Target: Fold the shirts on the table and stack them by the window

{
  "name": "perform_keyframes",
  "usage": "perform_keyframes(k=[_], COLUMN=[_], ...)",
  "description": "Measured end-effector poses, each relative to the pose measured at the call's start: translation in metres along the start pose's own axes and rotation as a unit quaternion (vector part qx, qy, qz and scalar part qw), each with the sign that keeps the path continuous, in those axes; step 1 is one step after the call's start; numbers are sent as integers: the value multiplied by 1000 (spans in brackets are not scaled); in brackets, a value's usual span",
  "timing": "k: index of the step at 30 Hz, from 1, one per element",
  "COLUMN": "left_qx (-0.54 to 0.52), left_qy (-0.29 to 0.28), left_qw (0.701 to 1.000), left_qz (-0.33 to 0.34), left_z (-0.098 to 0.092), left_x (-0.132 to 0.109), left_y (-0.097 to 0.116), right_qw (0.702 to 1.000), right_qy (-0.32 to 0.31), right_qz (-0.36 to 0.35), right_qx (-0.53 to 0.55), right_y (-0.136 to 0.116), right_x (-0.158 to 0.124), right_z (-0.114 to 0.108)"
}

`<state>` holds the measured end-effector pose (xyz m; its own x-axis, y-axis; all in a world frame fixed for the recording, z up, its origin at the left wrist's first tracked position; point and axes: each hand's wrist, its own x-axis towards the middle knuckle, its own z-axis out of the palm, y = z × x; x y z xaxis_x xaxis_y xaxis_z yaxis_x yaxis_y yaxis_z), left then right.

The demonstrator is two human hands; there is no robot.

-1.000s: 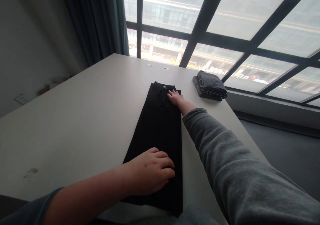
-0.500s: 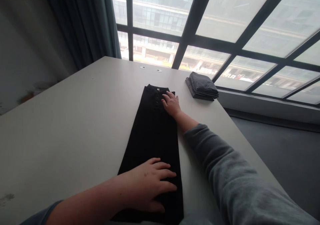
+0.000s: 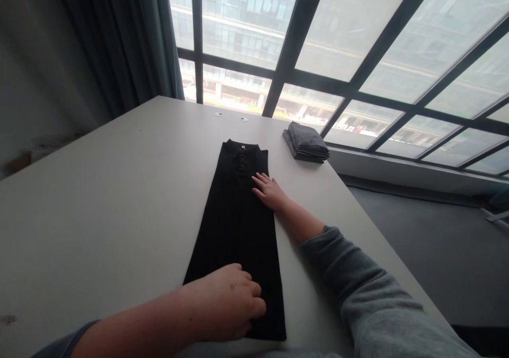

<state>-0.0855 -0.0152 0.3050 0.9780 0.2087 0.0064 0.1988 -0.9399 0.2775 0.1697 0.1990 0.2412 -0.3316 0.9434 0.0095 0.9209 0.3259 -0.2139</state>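
A black garment lies flat and folded into a long strip on the white table, with a short row of buttons and a small label at its far end. My right hand rests on its right edge below the buttons, fingers outstretched and spread. Over the near end is my left hand, its fingers curled in. The fingertips are hidden, so I cannot tell whether cloth is pinched in them.
A stack of folded grey clothes sits near the table's far right corner. Two small round fittings are set in the white table by the window. A dark curtain hangs behind, at left.
My right hand has slid along the garment toward me, away from the buttoned end. The left hand's spread fingers have curled shut. The view has shifted slightly.
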Motion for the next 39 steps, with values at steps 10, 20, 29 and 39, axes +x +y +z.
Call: perform_keyframes(k=[10, 20, 29, 39], left_qx=[-2, -75, -99, -26], left_qy=[17, -54, -77, 29], left_qw=[1000, 994, 991, 999], left_qz=[8, -52, -40, 27], left_z=[-9, -28, -24, -10], left_x=[-8, -34, -25, -18], left_y=[-8, -17, -15, -8], right_qw=[967, 957, 954, 961], right_qy=[203, 37, 105, 199], right_qz=[-113, -258, -266, -166], right_qx=[105, 126, 95, 98], right_y=[-34, -80, -108, -121], right_x=[-102, -265, -288, -309], right_z=[-18, -20, -13, 2])
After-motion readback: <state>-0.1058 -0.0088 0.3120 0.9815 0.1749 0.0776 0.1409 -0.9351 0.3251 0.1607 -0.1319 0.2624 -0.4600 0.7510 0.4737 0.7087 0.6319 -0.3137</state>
